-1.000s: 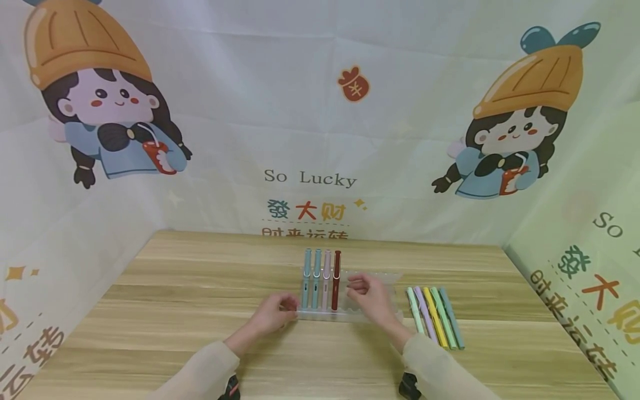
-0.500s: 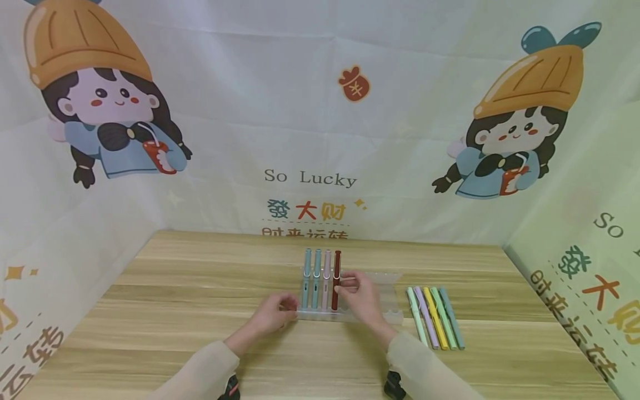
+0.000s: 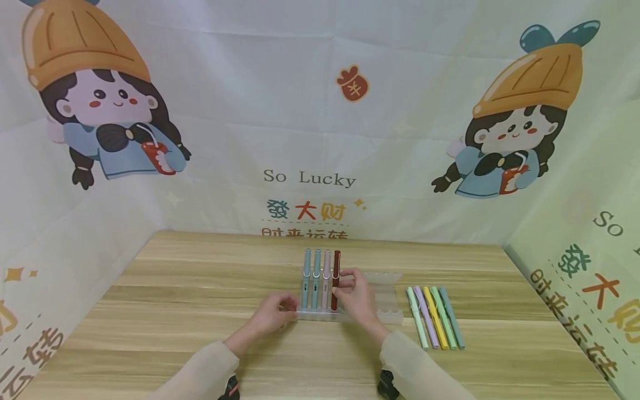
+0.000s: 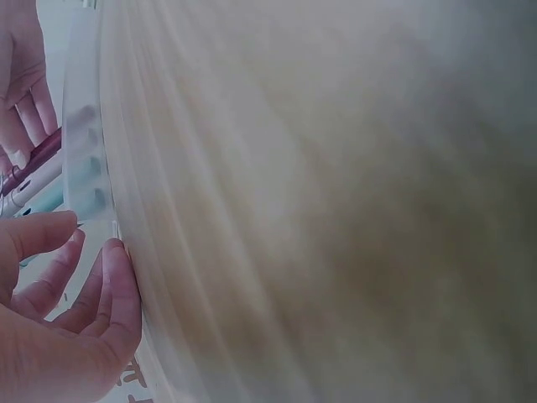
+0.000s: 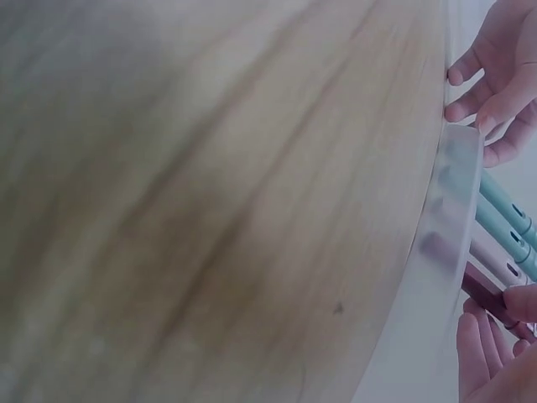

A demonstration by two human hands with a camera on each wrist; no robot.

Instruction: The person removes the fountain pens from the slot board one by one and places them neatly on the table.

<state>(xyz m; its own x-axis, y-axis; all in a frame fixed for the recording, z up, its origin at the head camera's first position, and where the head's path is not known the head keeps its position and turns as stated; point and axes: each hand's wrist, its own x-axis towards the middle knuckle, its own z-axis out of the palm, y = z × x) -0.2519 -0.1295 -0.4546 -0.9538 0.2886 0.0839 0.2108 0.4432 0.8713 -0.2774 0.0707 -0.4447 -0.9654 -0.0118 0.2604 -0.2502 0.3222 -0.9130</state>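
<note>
A clear pen stand (image 3: 391, 317) stands mid-table with two blue-teal pens (image 3: 312, 264), a pale pink pen (image 3: 327, 264) and a dark red pen (image 3: 337, 265) side by side in it. My right hand (image 3: 359, 297) pinches the dark red pen, its thumb on the barrel (image 5: 487, 291) in the right wrist view. At the stand's left end, my left hand (image 3: 274, 312) holds the corner between thumb and curled fingers, seen close in the left wrist view (image 4: 75, 311). The slots right of the red pen are partly behind my right hand.
Several pens in mint, purple, yellow, green and blue-grey (image 3: 436, 318) lie in a row on the wooden table (image 3: 200, 283), right of the stand. A printed cloth (image 3: 240, 111) hangs behind the table and along its sides.
My right hand has moved left from beside the dark red pen and now pinches it. The left hand has stayed at the stand's left end.
</note>
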